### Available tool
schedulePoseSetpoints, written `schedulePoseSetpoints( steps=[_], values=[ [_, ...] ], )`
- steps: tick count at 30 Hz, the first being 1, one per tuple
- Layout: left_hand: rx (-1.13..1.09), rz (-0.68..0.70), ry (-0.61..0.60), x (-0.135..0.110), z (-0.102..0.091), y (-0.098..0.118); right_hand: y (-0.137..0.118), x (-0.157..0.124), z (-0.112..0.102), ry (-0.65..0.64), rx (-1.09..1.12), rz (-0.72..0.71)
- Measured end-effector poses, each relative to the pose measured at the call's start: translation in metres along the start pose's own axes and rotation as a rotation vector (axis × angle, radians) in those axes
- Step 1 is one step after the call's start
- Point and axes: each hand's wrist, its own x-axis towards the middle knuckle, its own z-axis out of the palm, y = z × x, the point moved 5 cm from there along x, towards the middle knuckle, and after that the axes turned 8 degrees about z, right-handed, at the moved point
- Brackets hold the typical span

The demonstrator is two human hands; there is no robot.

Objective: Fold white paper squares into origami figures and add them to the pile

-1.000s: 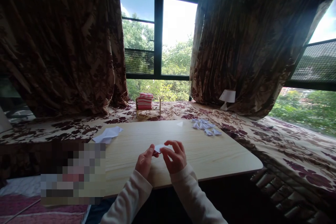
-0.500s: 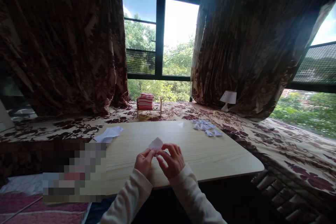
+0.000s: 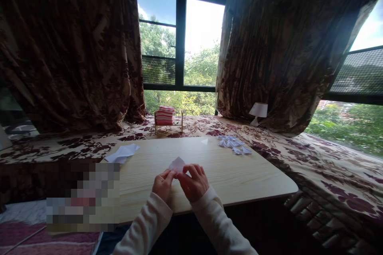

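A small piece of folded white paper (image 3: 177,164) is held up over the near part of the light wooden table (image 3: 143,191). My left hand (image 3: 163,184) pinches its lower left edge between thumb and fingers. On the other side my right hand (image 3: 195,181) has its fingers curled in, with thumb and fingertips closed at the paper's lower right edge. The fingers hide the bottom of the paper. Several folded white paper pieces (image 3: 233,144) lie grouped at the table's far right. Loose white paper sheets (image 3: 123,153) rest at the far left.
Behind the table, a floral-covered ledge (image 3: 203,125) carries a small rack with folded striped cloths (image 3: 164,115) and a little white lamp (image 3: 258,112). Dark floral curtains (image 3: 269,55) flank the window. A blurred-out patch (image 3: 86,199) covers the table's left corner.
My right thumb and fingers have drawn closer together at the paper's lower right edge. My left hand keeps its pinch. The whole view has shifted slightly.
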Motion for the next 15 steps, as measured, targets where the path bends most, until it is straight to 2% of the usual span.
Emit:
schedulePoseSetpoints(
  steps=[15],
  values=[
    [0.16, 0.03, -0.001, -0.0035, 0.0002, 0.007, 0.0059, -0.0009, 0.0023, -0.082, 0.093, 0.049]
  ],
)
